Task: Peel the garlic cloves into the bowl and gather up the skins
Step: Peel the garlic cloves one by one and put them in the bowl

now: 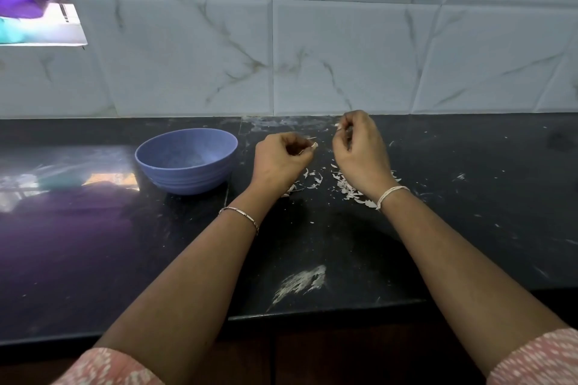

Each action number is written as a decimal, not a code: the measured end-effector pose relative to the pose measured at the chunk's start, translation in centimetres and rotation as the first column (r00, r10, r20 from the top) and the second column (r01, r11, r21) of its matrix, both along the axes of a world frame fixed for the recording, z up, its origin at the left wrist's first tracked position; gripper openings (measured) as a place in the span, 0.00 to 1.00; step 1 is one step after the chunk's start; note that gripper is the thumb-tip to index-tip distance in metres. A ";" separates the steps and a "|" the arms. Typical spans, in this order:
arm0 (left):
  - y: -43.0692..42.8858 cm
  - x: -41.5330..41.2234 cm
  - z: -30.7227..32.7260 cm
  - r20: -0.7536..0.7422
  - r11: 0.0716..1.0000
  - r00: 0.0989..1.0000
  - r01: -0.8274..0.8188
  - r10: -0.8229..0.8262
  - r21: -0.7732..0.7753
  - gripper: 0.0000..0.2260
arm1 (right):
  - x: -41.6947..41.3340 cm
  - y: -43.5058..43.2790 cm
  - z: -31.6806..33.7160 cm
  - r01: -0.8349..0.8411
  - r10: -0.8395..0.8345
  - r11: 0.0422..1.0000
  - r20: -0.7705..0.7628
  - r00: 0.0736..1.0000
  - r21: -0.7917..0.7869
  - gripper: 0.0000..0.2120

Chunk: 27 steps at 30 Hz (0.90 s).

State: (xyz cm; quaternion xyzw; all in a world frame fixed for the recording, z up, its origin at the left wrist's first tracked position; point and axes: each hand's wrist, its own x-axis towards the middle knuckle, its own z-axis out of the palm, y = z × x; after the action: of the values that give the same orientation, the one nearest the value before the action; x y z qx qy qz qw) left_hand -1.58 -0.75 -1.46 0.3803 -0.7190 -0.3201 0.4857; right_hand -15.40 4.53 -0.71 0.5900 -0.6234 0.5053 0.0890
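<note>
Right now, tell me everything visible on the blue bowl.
The blue bowl is round, lavender-blue, matte and plastic-looking, with horizontal ridges around its lower wall. It stands upright, mouth open, on the dark countertop, to the left of the left hand, which is apart from it. Only the countertop touches it. Inside I see pale smudges or glare; no clove can be made out.

White marble-veined wall tiles (pixel 344 50) back a black stone counter (pixel 93 259); a window (pixel 62 30) glows upper left.
</note>
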 end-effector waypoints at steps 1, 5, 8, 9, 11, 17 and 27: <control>0.0 0.0 0.0 0.008 1.000 1.000 -0.002 0.002 0.001 0.03 | -0.5 0.0 0.0 0.020 -0.020 1.000 -0.011 1.000 0.018 0.01; -0.3 -0.1 0.0 -0.007 0.995 0.998 0.068 -0.068 0.072 0.05 | -1.7 0.2 0.0 0.107 -0.085 0.981 -0.139 0.987 0.161 0.18; -0.2 -0.1 -0.1 0.005 0.991 0.995 0.099 -0.100 0.086 0.08 | -1.6 0.3 0.3 0.054 -0.036 0.988 -0.128 0.991 0.142 0.12; -0.1 -0.1 -0.1 0.000 0.991 0.995 0.104 -0.105 0.088 0.08 | -1.4 0.4 0.3 -0.003 0.017 0.990 -0.102 0.995 0.141 0.09; -0.1 -0.1 -0.1 -0.024 0.989 0.994 0.110 -0.108 0.095 0.07 | -0.9 0.5 0.3 -0.088 0.095 0.988 -0.055 0.994 0.129 0.06; 0.0 0.0 0.1 -0.140 0.975 0.982 0.152 -0.130 0.159 0.03 | -0.3 0.0 0.1 -0.084 0.077 0.989 0.058 0.995 0.122 0.03; 0.2 0.1 -0.1 -0.371 0.905 0.908 0.312 -0.193 0.291 0.03 | 0.0 -0.4 -0.3 -0.219 0.165 0.974 0.473 0.866 0.063 0.04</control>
State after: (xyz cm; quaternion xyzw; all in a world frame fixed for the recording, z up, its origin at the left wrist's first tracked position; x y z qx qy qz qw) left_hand -1.50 -0.56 -1.56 0.3016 -0.6029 -0.5614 0.4801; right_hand -15.39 4.10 -0.97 0.5151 -0.5926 0.6016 -0.1473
